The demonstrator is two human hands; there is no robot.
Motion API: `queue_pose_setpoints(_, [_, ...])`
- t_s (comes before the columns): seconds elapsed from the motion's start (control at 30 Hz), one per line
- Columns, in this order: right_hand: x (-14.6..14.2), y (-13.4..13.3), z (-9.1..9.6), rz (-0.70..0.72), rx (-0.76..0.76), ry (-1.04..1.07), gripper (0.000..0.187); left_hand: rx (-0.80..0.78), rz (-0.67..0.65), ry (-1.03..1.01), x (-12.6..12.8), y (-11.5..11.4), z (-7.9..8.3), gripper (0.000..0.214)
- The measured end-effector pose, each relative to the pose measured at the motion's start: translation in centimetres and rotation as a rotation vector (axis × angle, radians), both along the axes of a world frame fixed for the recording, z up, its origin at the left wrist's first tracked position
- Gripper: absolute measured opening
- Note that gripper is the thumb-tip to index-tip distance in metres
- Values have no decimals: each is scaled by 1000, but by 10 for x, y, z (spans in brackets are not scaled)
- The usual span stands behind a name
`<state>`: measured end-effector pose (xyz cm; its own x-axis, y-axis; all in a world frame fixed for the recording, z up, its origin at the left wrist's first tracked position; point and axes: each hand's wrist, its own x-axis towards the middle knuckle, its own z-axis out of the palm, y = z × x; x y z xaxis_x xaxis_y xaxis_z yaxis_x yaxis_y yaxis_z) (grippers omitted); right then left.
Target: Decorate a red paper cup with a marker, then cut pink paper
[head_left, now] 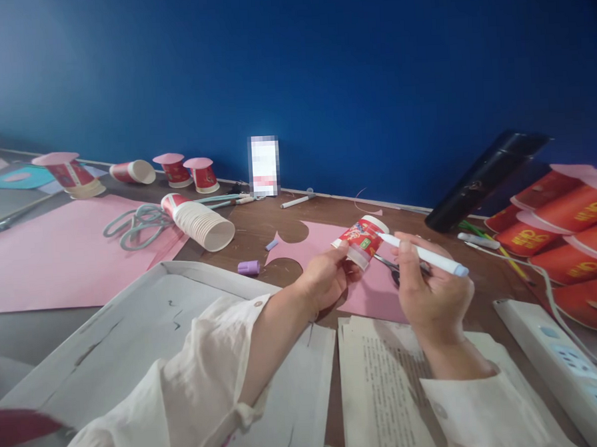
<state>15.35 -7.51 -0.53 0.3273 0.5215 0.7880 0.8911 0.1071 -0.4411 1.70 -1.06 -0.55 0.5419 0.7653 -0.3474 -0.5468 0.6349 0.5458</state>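
My left hand (pixel 328 275) grips a red printed paper cup (pixel 360 240), which is tilted, its white end toward the upper right. In my right hand (pixel 432 293) is a white marker pen (pixel 423 251) with a light-blue end; its tip meets the cup's side or lies very close to it. Under both hands lies pink paper (pixel 314 239) with rounded pieces cut out of its edge. Scissors (pixel 391 268) rest on that paper, partly hidden by my right hand. A purple cap (pixel 249 268) sits left of the pink paper.
A stack of paper cups (pixel 203 225) lies by a coiled grey cord (pixel 133 225). Pink-topped cups (pixel 204 175) stand along the blue wall. Nearer me are a white box lid (pixel 183 316), printed pages (pixel 381 379) and a power strip (pixel 560 356). Red-orange cups (pixel 586 218) pile at right.
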Motion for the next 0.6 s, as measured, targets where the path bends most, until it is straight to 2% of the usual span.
queue_pose_setpoints(0.4, [1,0,-1,46,22,50,25,-6,12,-10,0,3,-6,16])
queue_pose_setpoints(0.6, [-2,-2,3,52,57,35,27,0,10,88,1,4,-7,17])
